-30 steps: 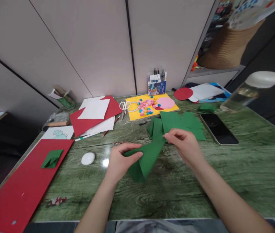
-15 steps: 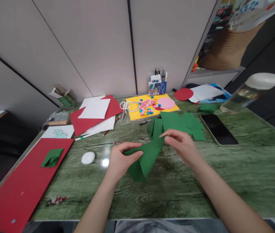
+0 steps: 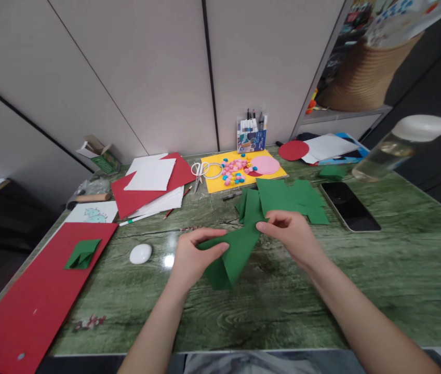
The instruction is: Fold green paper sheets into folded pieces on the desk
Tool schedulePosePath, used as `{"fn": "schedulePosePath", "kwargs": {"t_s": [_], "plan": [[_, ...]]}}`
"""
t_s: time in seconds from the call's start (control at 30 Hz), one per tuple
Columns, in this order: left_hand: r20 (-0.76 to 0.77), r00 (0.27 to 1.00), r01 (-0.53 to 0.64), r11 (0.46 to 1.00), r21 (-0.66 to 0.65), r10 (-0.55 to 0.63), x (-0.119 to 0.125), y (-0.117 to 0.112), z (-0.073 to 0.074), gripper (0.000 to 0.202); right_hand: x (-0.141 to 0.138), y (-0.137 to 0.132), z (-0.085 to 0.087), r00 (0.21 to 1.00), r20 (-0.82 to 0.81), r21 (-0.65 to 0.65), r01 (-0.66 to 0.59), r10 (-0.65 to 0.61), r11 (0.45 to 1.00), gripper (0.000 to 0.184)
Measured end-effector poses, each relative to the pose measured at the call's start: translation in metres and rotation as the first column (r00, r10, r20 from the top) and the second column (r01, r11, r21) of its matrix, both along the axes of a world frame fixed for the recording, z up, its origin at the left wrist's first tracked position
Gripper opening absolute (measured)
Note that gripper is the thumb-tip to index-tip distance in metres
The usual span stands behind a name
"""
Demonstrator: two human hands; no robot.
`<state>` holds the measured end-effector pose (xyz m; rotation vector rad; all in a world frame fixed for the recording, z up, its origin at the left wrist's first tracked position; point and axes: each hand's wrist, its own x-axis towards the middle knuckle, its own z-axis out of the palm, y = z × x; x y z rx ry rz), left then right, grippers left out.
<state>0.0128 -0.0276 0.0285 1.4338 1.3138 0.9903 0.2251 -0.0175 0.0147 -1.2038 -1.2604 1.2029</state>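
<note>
A folded green paper sheet lies slanted on the green wood-grain table in front of me. My left hand pinches its left edge between thumb and fingers. At the sheet's upper tip my right hand is closed in a pinch on the paper. Just behind it lies a pile of green paper pieces.
A red sheet at the left bears a folded green piece; a white oval object lies beside it. Red and white papers, scissors, a yellow sheet with coloured beads, a phone and a bottle lie farther back.
My right hand has slid a little left along the sheet's upper tip, still pinching it. The left hand has held still.
</note>
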Motion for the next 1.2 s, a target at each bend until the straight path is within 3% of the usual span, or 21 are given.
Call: {"fn": "schedulePosePath", "kwargs": {"t_s": [0.53, 1.2], "plan": [[-0.007, 1.0, 0.001, 1.0, -0.007, -0.001, -0.0012, -0.0011, 0.0005, 0.02, 0.0, 0.0032, -0.0074, 0.997, -0.07, -0.052, -0.021, 0.017, 0.998, 0.032], [-0.019, 1.0, 0.002, 1.0, 0.015, -0.002, -0.0007, -0.0011, 0.0021, 0.02, -0.002, 0.0027, -0.0049, 1.0, -0.005, -0.035, 0.009, -0.009, 0.999, 0.033]]}}
